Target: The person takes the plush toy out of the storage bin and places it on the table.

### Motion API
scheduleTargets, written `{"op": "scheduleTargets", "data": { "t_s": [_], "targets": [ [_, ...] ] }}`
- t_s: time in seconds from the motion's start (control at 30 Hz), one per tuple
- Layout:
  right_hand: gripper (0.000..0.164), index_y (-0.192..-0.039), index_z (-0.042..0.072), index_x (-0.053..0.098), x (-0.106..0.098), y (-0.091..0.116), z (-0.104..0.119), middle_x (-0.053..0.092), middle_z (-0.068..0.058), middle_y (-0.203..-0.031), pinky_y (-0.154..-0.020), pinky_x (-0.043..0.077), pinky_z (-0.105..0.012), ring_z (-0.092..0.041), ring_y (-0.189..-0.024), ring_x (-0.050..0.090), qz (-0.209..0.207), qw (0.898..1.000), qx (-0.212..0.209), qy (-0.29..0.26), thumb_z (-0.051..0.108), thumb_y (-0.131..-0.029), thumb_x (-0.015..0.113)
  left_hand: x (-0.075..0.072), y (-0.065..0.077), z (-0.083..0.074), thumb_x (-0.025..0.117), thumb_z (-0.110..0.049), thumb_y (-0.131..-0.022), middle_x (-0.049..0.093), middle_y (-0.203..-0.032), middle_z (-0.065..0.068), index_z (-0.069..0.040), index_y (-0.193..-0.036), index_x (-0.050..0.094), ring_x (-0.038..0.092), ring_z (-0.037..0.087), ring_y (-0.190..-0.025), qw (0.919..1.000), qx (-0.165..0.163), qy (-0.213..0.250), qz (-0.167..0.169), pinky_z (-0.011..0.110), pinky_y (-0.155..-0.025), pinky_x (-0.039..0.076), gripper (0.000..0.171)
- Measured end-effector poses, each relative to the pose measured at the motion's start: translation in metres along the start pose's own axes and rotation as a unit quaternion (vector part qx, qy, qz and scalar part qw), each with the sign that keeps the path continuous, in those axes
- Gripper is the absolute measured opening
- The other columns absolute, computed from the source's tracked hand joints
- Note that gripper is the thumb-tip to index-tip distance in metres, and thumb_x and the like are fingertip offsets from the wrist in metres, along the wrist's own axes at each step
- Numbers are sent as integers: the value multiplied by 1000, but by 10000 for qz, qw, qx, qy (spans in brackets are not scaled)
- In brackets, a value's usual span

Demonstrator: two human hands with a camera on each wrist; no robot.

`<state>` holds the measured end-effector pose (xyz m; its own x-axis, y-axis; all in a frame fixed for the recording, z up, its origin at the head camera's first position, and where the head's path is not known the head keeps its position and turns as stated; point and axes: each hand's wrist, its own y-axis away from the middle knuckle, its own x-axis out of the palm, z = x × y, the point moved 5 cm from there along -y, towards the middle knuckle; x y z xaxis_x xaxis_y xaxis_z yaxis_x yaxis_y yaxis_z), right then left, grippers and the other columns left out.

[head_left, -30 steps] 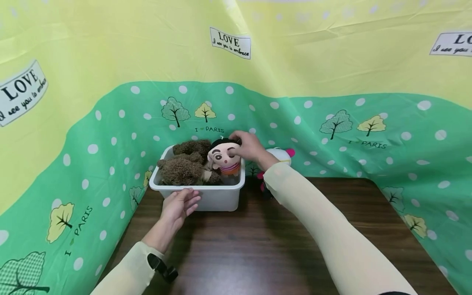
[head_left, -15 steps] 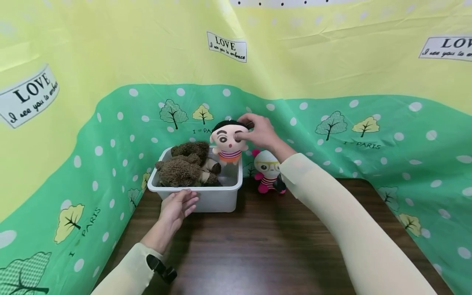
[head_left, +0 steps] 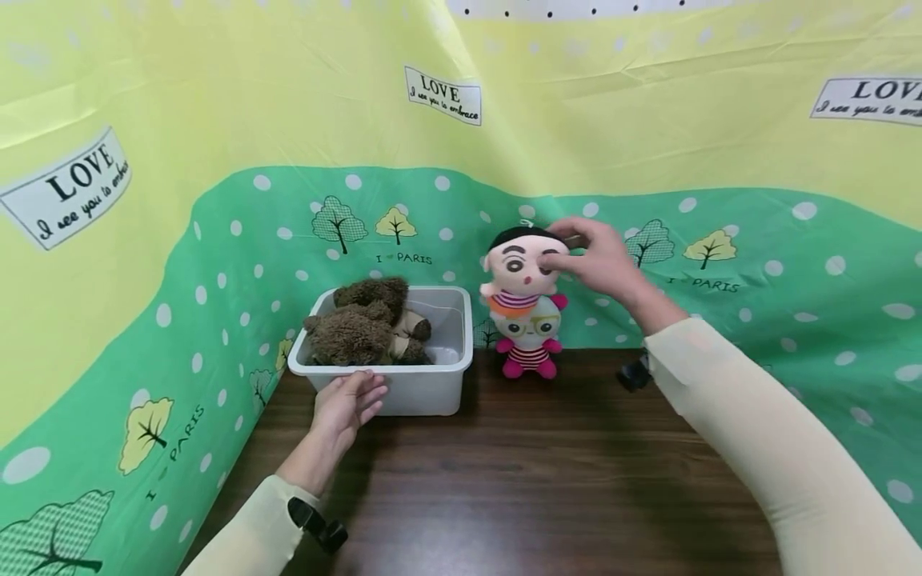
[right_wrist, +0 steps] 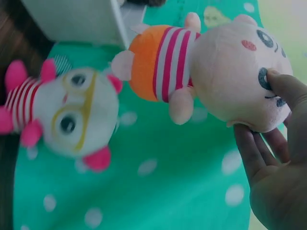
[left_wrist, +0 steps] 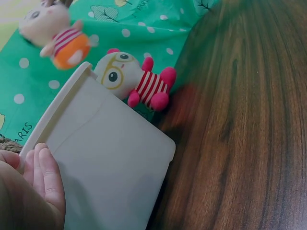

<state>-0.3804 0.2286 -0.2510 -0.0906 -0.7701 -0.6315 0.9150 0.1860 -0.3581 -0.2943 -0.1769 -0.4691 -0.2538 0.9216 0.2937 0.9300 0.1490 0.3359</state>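
Note:
In the head view, my right hand (head_left: pixel 601 260) holds a plush boy doll (head_left: pixel 520 268) by the side of its head, thumb on its eye. This doll has black hair, a striped shirt and orange shorts. It hangs above and partly in front of a plush panda (head_left: pixel 529 340) with yellow glasses and pink limbs, which sits upright on the table against the cloth. At the left, my left hand (head_left: pixel 346 412) grips the front rim of a white plastic bin (head_left: pixel 432 388), thumb at the lip and fingers along the outer wall. A brown curly plush toy (head_left: pixel 353 332) lies inside.
The dark wooden table (head_left: pixel 461 496) reaches forward to a green and yellow printed cloth (head_left: pixel 612 160) that stands behind and along both sides. Brown plush fills the bin's left part, while its grey inner floor shows at the right.
My right hand has lifted the boy doll out of the bin and carried it right, over to the panda. My left hand stays at the bin's rim.

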Motion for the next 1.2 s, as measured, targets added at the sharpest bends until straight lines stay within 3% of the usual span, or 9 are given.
{"op": "scheduleTargets", "data": {
  "t_s": [0.2, 0.47, 0.63, 0.87, 1.2],
  "targets": [
    [62, -136, 11, 62, -41, 35, -37, 63, -13, -134, -92, 53, -50, -33, -123, 61, -11, 9983, 455, 356, 48, -89, 77, 1, 0, 1, 66, -19, -97, 80, -92, -2, -9, -115, 56, 77, 13, -87, 10000, 1, 16, -10, 33, -81, 62, 23],
    [68, -142, 7, 55, -66, 67, -100, 57, -21, -141, -98, 50, -59, -44, -131, 55, 200, 9923, 1058, 617, 50, -92, 73, -1, 1, 1, 66, -20, -97, 80, -95, -2, -10, -117, 54, 77, 12, -88, 10000, 5, -9, -49, 32, -80, 62, 26],
    [70, -145, 4, 52, -70, 80, -137, 53, -26, -146, -99, 50, -62, -50, -132, 52, 319, 9886, 1261, 763, 48, -94, 72, -1, 1, 1, 66, -20, -97, 80, -94, -3, -9, -118, 54, 77, 12, -87, 10000, -5, -44, -73, 30, -78, 62, 26],
    [65, -143, 0, 54, -66, 85, -182, 54, -31, -143, -91, 55, -59, -54, -126, 56, 410, 9840, 1233, 1217, 40, -95, 73, -1, 1, 1, 66, -21, -97, 80, -93, -3, -9, -118, 55, 77, 12, -88, 9999, 13, -63, -94, 32, -81, 62, 27],
    [63, -143, -3, 50, -51, 81, -218, 45, -34, -148, -93, 52, -63, -56, -129, 49, 526, 9810, 1536, 1058, 33, -97, 72, 0, 1, 1, 66, -20, -97, 80, -92, -3, -8, -117, 56, 77, 12, -85, 9999, 69, -63, -132, 29, -74, 61, 26]
  ]
}}
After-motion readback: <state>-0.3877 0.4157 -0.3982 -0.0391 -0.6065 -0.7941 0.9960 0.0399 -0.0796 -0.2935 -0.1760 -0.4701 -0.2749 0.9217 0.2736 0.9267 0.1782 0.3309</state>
